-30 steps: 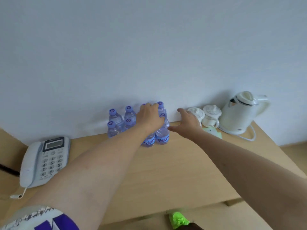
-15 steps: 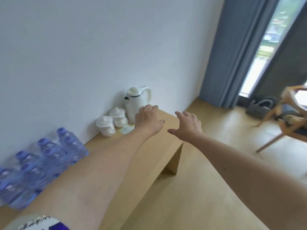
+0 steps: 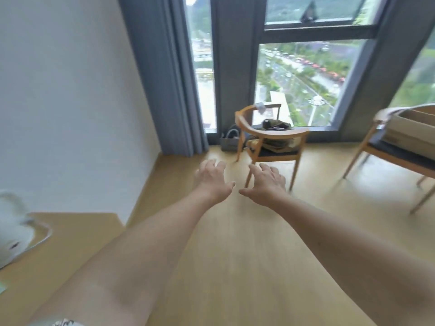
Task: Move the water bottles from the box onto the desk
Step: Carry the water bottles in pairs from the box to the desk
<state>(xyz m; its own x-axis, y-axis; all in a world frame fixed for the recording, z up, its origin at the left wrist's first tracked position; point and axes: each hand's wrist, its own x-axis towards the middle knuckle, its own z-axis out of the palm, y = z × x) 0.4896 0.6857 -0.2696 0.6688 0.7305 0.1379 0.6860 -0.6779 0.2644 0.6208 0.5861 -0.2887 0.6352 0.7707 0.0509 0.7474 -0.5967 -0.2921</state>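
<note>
My left hand (image 3: 213, 178) and my right hand (image 3: 264, 182) are stretched out side by side over the wooden floor, fingers spread and relaxed, holding nothing. A cardboard box (image 3: 414, 131) sits on a wooden chair (image 3: 388, 151) at the far right edge; its inside is hidden. The corner of the wooden desk (image 3: 77, 229) shows at the lower left. No water bottles are in view.
A white kettle (image 3: 11, 231) stands blurred on the desk's left end. A second wooden chair (image 3: 270, 137) with clothes on it stands ahead by the window. A grey bag (image 3: 229, 142) lies beside the grey curtain (image 3: 162, 74). Bare floor lies between me and the chairs.
My view has swung right, from the desk and bottles to the window and chairs. My left hand let go of the bottles; both hands now hover over the floor.
</note>
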